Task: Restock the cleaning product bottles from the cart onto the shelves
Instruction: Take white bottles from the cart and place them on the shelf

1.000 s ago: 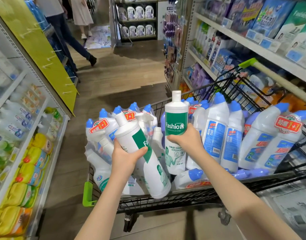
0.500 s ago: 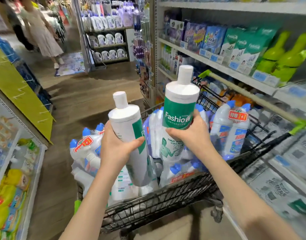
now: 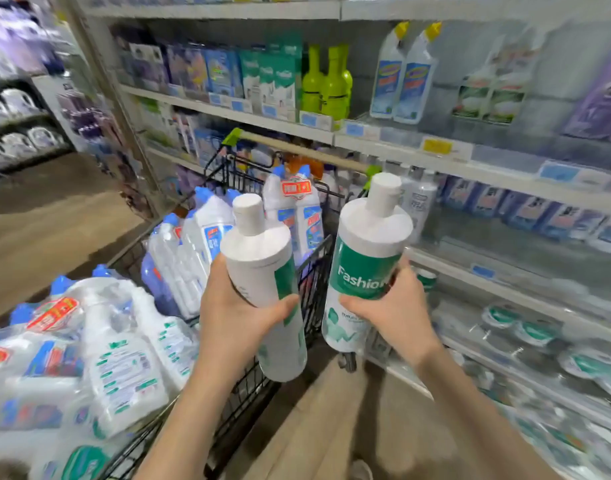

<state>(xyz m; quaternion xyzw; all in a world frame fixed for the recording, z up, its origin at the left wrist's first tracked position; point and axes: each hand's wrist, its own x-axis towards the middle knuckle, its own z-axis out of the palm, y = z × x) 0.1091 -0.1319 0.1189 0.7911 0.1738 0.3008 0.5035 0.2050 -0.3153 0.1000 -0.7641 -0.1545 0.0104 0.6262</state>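
Observation:
I hold two white bottles with green labels, both upright. My left hand [image 3: 236, 315] grips the left bottle [image 3: 262, 258] round its middle, above the cart's right edge. My right hand [image 3: 392, 311] grips the right bottle [image 3: 364, 258], labelled "Fashion", just off the cart and close to the shelves [image 3: 470, 168] on the right. The black wire cart [image 3: 314, 271] at lower left is full of white cleaner bottles with blue caps [image 3: 207, 220] and wrapped packs.
Shelves on the right carry green bottles [image 3: 326, 81], blue-labelled cleaner bottles [image 3: 402, 77], boxes and, lower down, round green-lidded tubs [image 3: 536, 332]. Wooden floor [image 3: 48, 230] runs along the aisle to the left. More shelving with white jugs stands at far left.
I have turned to the right, toward the shelves. Both bottles have risen out of the cart and moved right with my hands; the right one is now past the cart's edge.

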